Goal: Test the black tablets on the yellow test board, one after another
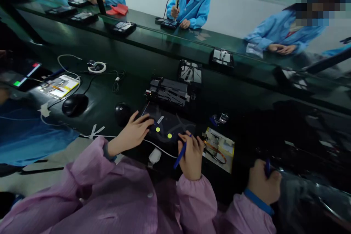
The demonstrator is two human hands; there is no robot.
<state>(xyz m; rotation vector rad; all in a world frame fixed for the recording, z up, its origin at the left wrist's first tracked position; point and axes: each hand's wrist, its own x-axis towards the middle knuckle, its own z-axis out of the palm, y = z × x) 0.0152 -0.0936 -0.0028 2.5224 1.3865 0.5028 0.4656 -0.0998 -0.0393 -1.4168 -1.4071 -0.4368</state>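
Note:
A dark, flat tablet-like panel (175, 122) lies in front of me, with two round yellow-green stickers and a small white label on it. My left hand (133, 133) reaches over its left end, fingers stretched out, the fingertips at the surface beside one sticker. A slim blue pen-like tool (181, 155) slants through my right hand (192, 153), whose fingers are bent round it at the panel's right front part. Its exact kind is unclear. Just right of that hand lies a yellow-edged board (222, 150) with an orange and dark ribbon cable. A white cable (159, 145) runs along the panel's front.
Opened device housings (170, 91) stand behind the panel. A black mouse (122, 113) sits to the left, a small metal and blue part (221, 119) to the right. A co-worker's hand (264, 182) holds something blue at right. People in blue work across the bench.

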